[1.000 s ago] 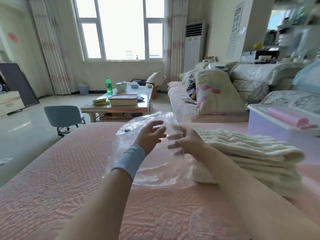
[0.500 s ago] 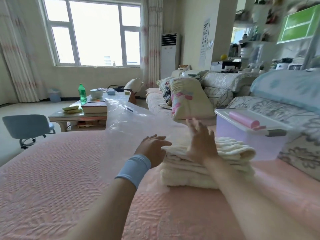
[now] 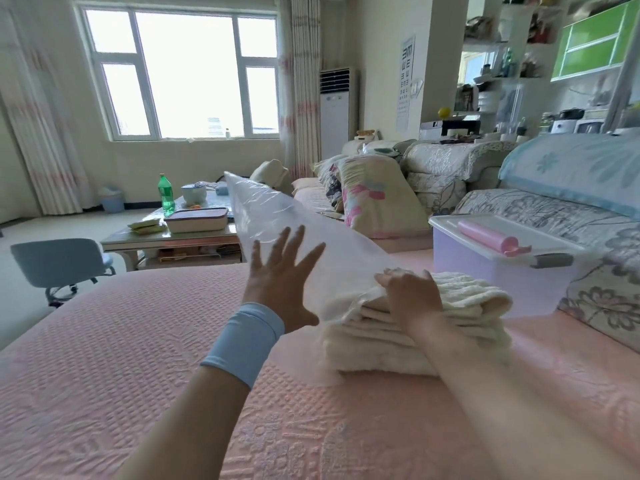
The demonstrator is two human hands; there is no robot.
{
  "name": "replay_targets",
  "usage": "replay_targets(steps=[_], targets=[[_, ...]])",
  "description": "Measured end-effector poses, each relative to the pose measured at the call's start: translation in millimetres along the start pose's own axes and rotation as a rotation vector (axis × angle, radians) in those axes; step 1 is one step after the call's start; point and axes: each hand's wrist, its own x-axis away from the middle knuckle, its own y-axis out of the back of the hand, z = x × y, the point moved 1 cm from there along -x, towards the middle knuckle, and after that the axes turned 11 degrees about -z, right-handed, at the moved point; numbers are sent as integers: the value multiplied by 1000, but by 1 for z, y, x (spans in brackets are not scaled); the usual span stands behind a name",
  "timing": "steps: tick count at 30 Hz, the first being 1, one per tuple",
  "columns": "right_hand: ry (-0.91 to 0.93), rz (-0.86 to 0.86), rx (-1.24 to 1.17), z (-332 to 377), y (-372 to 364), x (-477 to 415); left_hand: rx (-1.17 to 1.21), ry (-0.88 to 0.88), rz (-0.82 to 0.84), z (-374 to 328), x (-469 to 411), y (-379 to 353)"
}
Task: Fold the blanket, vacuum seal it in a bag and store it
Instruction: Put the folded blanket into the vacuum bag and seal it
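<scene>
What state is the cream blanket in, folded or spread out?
Folded. The blanket lies in a compact stack of several layers on the pink bed cover, with the right hand on top.

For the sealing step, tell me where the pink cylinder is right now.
In the head view, right side: the pink cylinder lies on the lid of the storage box, just beyond the folded blanket, in front of the floral sofa.

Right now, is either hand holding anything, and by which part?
The left hand only presses spread fingers against the clear bag. The right hand lies atop the folded blanket, at the bag's lower edge; whether it pinches that edge cannot be told.
</scene>
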Motion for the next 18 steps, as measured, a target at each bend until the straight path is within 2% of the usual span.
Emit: replay_targets(steps=[2,4,6,7,10,11,13,15,18], targets=[[-72,91,61,5,7,-1,73,144,-11,14,9,-3],[-124,220,132,15,13,-1,338,351,-62,22,15,-4],[-116,299,95,30,15,0,617,515,-97,25,17,-7],[-36,217,1,40,19,2,682,523,-78,26,17,-9],[358,-275,-228,72,34,6,864,445,-22,23,19,-10],[417,-333,-257,79,37,5,992,444,-12,22,18,-9],[393,-299,-358,89,39,1,1336,485,7,21,17,-7],[312,-296,-401,90,35,-2,1561,546,-2,26,19,-5],[180,-361,-470,81,33,-10,1534,551,55,35,26,-9]])
